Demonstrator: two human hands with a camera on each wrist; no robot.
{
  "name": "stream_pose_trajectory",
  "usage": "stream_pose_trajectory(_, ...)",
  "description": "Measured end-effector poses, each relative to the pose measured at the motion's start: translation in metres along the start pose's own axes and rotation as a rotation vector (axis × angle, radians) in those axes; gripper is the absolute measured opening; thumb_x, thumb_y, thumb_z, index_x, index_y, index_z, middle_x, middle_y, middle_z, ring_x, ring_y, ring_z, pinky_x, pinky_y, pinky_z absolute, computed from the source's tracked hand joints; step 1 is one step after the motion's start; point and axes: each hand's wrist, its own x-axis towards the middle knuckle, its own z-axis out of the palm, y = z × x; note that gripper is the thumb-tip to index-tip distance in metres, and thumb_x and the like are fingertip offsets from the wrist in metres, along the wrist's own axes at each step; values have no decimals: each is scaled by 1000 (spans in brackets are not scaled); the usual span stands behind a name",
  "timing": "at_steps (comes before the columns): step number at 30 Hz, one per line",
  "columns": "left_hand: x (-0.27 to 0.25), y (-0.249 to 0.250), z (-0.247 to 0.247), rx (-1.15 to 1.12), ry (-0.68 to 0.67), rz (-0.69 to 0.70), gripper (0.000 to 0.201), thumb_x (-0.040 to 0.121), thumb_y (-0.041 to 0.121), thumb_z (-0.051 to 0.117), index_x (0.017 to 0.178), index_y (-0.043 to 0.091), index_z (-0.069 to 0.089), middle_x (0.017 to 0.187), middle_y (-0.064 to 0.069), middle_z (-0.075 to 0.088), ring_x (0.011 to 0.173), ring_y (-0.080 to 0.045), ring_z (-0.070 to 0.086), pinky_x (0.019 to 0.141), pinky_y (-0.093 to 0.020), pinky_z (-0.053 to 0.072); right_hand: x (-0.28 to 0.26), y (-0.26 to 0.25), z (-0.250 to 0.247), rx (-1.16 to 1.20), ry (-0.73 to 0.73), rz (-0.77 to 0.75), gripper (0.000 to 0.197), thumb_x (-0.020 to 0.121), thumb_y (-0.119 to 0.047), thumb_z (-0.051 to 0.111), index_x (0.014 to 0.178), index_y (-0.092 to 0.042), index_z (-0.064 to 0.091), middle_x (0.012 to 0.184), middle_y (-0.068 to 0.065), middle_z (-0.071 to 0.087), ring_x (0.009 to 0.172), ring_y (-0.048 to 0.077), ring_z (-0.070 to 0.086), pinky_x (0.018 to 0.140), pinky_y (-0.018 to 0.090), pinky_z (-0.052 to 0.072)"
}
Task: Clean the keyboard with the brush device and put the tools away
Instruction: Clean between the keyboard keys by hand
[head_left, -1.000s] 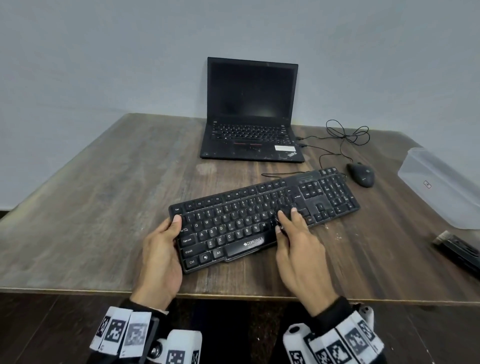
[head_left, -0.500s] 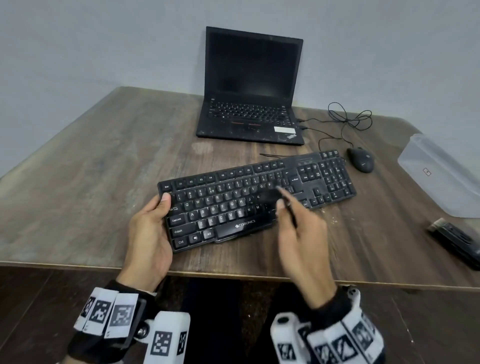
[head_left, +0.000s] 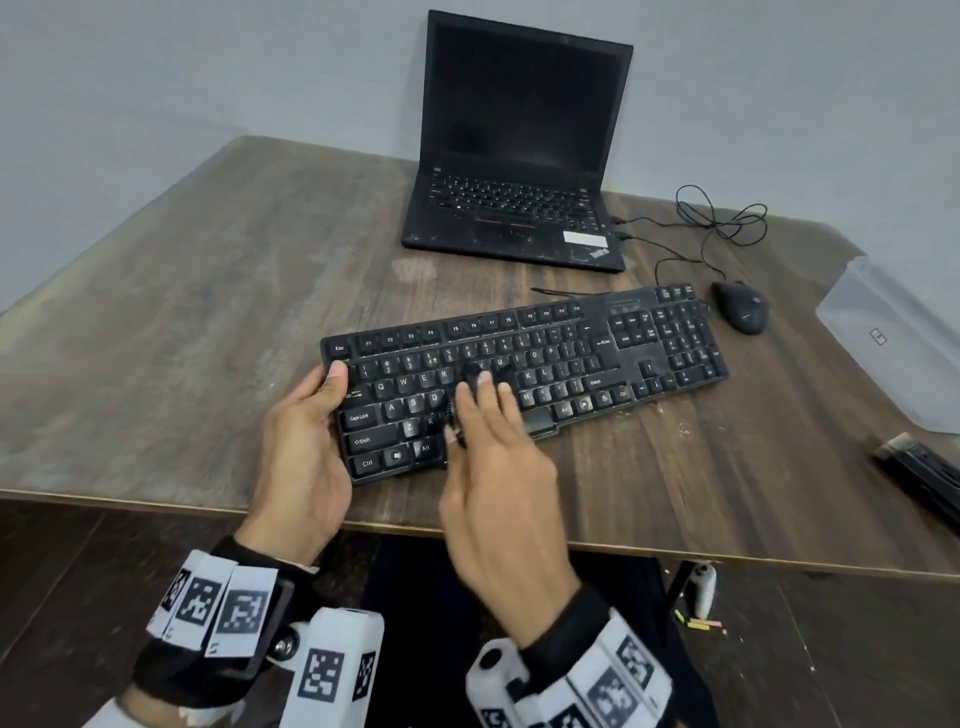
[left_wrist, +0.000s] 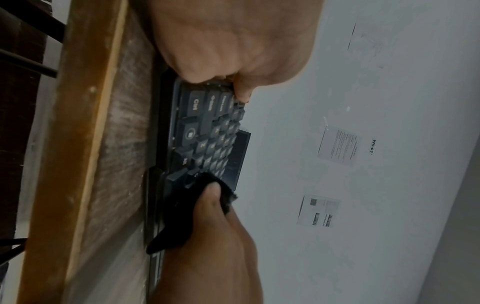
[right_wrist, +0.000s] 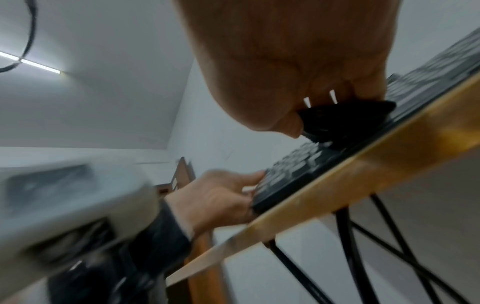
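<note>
Head view: keyboard (head_left: 524, 379) lies angled on the counter (head_left: 208, 312) near its front edge. Left hand (head_left: 306, 441) grips the keyboard's left end — thumb on top by the Tab key, fingers curled round the edge. Right hand (head_left: 493, 467) lies palm-down over the middle letter rows, fingers fairly straight, pressing a soft black brush pad (left_wrist: 197, 205) onto the keys; thumb holds it from the side. Keyboard looks light and rigid, likely to slide — brace at the end. Pad looks floppy, so hold it flat under the fingertips.
</note>
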Motion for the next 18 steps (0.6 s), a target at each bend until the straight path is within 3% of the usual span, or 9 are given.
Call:
stream_pose_trajectory(3, -1, 1, -1, -8, -10, -2, 21, 104, 17, 52, 111, 12, 71, 102, -10, 78, 88, -22, 76, 66, -33, 62, -14, -21, 15, 27, -47, -139, 58, 105, -23, 33, 161, -10, 39, 169, 9, 33, 160, 23, 24, 129, 32, 16)
stream_pose_trajectory(7, -1, 3, -4, -21, -41, -9, 22, 105, 16, 50, 112, 10, 70, 100, -11, 78, 90, -21, 76, 73, -29, 61, -13, -21, 9, 58, -138, -347, 63, 100, -26, 28, 158, -9, 46, 167, 8, 41, 160, 20, 27, 130, 33, 26)
stream_pose_trajectory(10, -1, 1, -3, -26, -46, -42, 20, 103, 18, 53, 113, 11, 69, 97, -11, 77, 85, -22, 76, 70, -30, 62, 4, -13, -3, -9, -214, -590, 60, 98, -19, 34, 154, -5, 51, 163, 12, 47, 156, 25, 37, 130, 37, 28)
stream_pose_trajectory(14, 1, 1, -4, -17, -44, -18, 20, 104, 12, 49, 105, 11, 69, 85, -5, 78, 77, -16, 76, 65, -24, 60, 38, 5, -14, -383, -316, -951, 56, 98, -13, 56, 153, -7, 52, 163, 13, 47, 154, 28, 40, 130, 45, 23)
stream_pose_trajectory(16, 2, 2, -5, -11, -53, -21, 21, 103, 13, 50, 110, 7, 69, 92, -9, 78, 82, -19, 75, 67, -28, 61, 56, 18, -27, -443, -351, -1039, 55, 100, -15, 60, 154, -11, 53, 163, 9, 46, 154, 25, 41, 130, 48, 25)
stream_pose_trajectory(18, 1, 3, -5, -3, -58, -42, 27, 103, 16, 51, 120, 3, 66, 104, -15, 77, 90, -25, 75, 70, -36, 63, 72, 32, -41, -450, -366, -1079, 52, 100, -15, 54, 152, -13, 55, 164, 6, 46, 152, 24, 43, 129, 50, 27)
